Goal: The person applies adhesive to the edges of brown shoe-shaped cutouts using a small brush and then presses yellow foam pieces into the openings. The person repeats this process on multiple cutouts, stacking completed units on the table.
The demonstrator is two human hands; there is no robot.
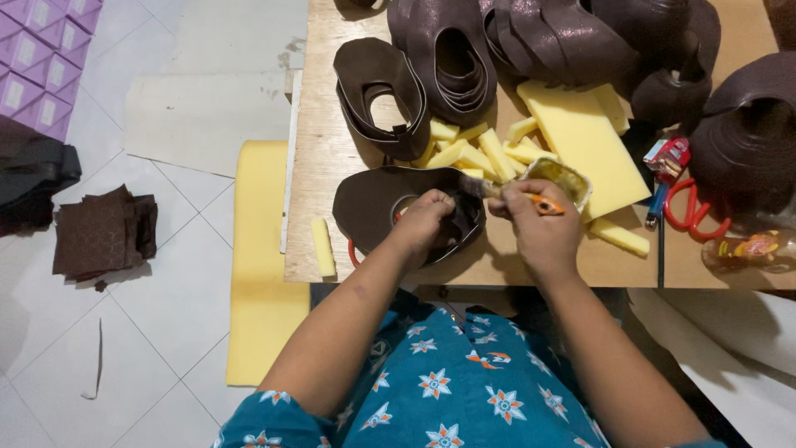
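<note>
Dark brown leather-like shoe uppers with a faint sheen lie on a pale, matt plywood counter among soft yellow foam strips. An orange plastic-handled brush meets a glue-smeared tin. Glossy white floor tiles surround it.

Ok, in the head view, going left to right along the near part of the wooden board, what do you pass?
Single yellow foam strip → left hand on the brown cut-out piece → right hand holding an orange-handled brush → loose yellow foam block → red scissors → clear bottle lying on its side.
</note>
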